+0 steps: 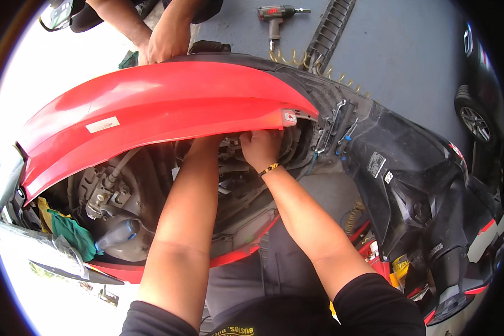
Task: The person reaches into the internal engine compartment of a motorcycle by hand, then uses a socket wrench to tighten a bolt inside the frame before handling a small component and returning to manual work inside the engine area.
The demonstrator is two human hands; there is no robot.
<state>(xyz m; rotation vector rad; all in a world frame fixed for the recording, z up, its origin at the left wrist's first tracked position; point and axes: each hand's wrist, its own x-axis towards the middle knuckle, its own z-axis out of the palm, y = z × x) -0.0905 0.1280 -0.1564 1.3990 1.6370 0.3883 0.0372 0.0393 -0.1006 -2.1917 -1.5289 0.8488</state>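
My left hand (206, 141) reaches under the lifted edge of a red body panel (168, 95) on a scooter, its fingers hidden among dark parts. To its right, my right hand (259, 144) is closed just below the panel's edge, with fingers curled; what they grip is hidden. The dark engine bay (106, 190) shows below the panel, with a plastic bottle (117, 235) and a green cloth (73, 235) at its left end. Right of my hands, wrenches (337, 120) and a blue-handled tool (348, 138) rest on the black bodywork.
A co-worker's hands (168, 39) are at the panel's far edge. An impact wrench (277, 17) lies on the floor, with a coiled hose (294, 59) beside a metal grating (325, 39). Black scooter bodywork (397, 185) extends right; a car wheel (476, 120) is at the far right.
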